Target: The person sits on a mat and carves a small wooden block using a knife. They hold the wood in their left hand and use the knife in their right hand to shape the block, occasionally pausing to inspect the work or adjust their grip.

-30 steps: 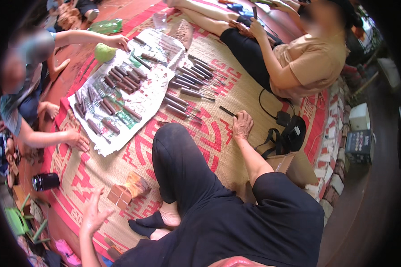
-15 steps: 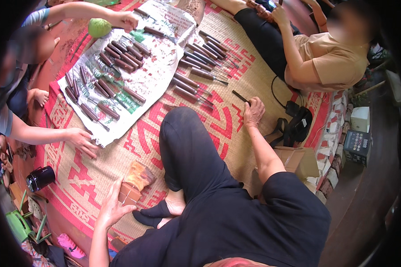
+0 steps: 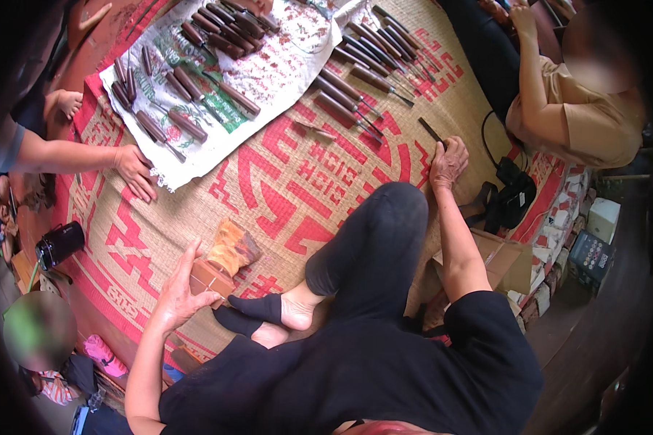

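Note:
My left hand grips a reddish-brown wooden block marked with pale lines, its thumb on the near side and its fingers on the far side. Adjoining the block is a rough yellow-brown wood piece; whether the two are joined I cannot tell. Out to the right, my right hand rests low over the woven mat, its fingers closed on a narrow dark bar pointing up and left. The bar's lower end is hidden in the hand. My bent knee stands between both hands.
Several wooden-handled carving tools lie on the mat, and more lie on a white sack. Another person's hand rests by the sack's corner. A black cylinder stands left; a black bag and cardboard box lie right.
My view has shifted, so the mat and tools appear higher. My bent knee has swung to the right, uncovering more mat. Both hands keep their holds.

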`<act>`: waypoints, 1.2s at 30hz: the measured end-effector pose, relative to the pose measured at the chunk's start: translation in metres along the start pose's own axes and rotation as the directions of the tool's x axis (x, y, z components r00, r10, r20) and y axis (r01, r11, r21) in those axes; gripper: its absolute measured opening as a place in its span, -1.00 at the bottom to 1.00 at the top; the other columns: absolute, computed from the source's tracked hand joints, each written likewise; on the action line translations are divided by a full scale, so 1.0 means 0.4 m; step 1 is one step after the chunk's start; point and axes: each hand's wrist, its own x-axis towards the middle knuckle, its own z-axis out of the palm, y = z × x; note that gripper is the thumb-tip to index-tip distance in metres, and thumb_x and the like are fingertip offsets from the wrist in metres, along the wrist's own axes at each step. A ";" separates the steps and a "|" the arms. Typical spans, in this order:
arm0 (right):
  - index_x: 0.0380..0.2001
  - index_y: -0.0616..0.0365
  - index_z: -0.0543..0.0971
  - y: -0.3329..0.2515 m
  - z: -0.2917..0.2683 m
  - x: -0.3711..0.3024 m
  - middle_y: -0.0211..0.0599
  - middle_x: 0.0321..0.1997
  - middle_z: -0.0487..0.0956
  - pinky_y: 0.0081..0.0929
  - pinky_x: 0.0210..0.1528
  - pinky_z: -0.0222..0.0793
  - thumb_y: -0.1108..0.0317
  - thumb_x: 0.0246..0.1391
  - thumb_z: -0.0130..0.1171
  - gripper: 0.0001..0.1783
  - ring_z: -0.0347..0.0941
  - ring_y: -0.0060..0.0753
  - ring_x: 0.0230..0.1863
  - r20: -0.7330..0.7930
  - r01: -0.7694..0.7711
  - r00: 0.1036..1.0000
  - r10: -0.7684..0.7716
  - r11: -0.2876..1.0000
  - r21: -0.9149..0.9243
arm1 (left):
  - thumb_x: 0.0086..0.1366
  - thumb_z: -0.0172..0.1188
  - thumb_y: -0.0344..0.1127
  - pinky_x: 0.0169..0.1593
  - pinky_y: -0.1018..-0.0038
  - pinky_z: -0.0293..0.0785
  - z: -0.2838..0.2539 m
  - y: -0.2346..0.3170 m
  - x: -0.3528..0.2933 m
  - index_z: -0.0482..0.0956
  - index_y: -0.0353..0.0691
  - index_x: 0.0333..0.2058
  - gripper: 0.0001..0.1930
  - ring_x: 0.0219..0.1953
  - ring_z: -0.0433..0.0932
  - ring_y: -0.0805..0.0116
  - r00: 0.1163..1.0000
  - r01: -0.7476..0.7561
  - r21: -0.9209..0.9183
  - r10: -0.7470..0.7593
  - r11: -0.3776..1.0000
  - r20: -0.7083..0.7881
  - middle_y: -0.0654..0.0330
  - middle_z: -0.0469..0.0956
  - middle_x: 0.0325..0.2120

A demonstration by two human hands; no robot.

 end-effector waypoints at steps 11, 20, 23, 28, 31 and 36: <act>-0.31 -0.06 0.46 0.019 -0.033 0.010 -0.33 -0.16 0.43 -0.13 -0.16 0.19 0.17 -0.10 0.13 -0.76 0.33 -0.17 -0.12 -0.077 -0.012 0.997 0.010 0.999 -0.030 | -0.03 0.26 -0.37 0.22 0.26 0.18 -0.004 0.104 -0.027 0.00 -0.05 0.28 -0.11 0.20 0.23 0.03 0.974 -0.166 0.329 0.206 0.930 -0.092 -0.03 0.24 0.16; -0.23 0.00 0.45 0.041 -0.004 0.002 -0.32 -0.09 0.32 -0.20 0.09 0.03 0.17 -0.01 0.08 -0.73 0.18 -0.26 0.04 -0.114 -0.052 0.991 0.069 0.988 0.145 | 0.05 0.14 -0.50 0.18 0.33 0.20 -0.058 0.223 0.013 -0.01 -0.03 0.29 -0.18 0.06 0.34 0.24 0.979 -0.156 0.330 0.189 0.931 -0.071 0.07 0.37 -0.01; -0.23 -0.01 0.44 0.035 -0.009 -0.008 -0.33 -0.08 0.31 -0.23 0.11 -0.01 0.18 -0.01 0.08 -0.73 0.15 -0.27 0.06 -0.013 -0.085 0.996 0.089 0.979 0.185 | 0.09 0.10 -0.51 0.15 0.37 0.24 -0.043 0.261 0.032 -0.01 -0.05 0.29 -0.21 0.01 0.37 0.28 0.980 -0.190 0.330 0.198 0.925 0.008 0.11 0.39 -0.07; -0.24 -0.04 0.45 0.033 -0.003 -0.015 -0.33 -0.08 0.32 -0.23 0.10 0.01 0.20 -0.03 0.11 -0.75 0.17 -0.29 0.05 -0.064 -0.092 0.992 0.106 0.977 0.192 | 0.10 0.05 -0.56 0.11 0.39 0.30 -0.034 0.297 0.060 -0.02 -0.13 0.29 -0.24 -0.02 0.39 0.31 0.981 -0.179 0.350 0.139 0.919 0.136 0.18 0.40 -0.10; -0.25 -0.03 0.46 0.030 0.003 -0.012 -0.34 -0.09 0.34 -0.23 0.10 0.02 0.23 -0.04 0.10 -0.76 0.19 -0.28 0.04 -0.103 -0.092 0.988 0.115 0.974 0.207 | 0.12 0.07 -0.54 0.08 0.37 0.33 -0.038 0.303 0.048 -0.01 -0.12 0.28 -0.26 -0.02 0.41 0.28 0.979 -0.190 0.357 0.149 0.915 0.138 0.15 0.41 -0.10; -0.25 0.01 0.47 0.037 0.010 -0.013 -0.36 -0.08 0.38 -0.24 0.10 0.04 0.30 -0.08 0.07 -0.75 0.22 -0.28 0.04 -0.105 -0.098 0.986 0.129 0.961 0.260 | 0.11 0.15 -0.41 0.09 0.30 0.34 -0.050 0.291 -0.012 0.02 0.00 0.28 -0.24 0.04 0.40 0.17 0.991 -0.128 0.486 0.136 0.865 0.018 0.05 0.43 -0.01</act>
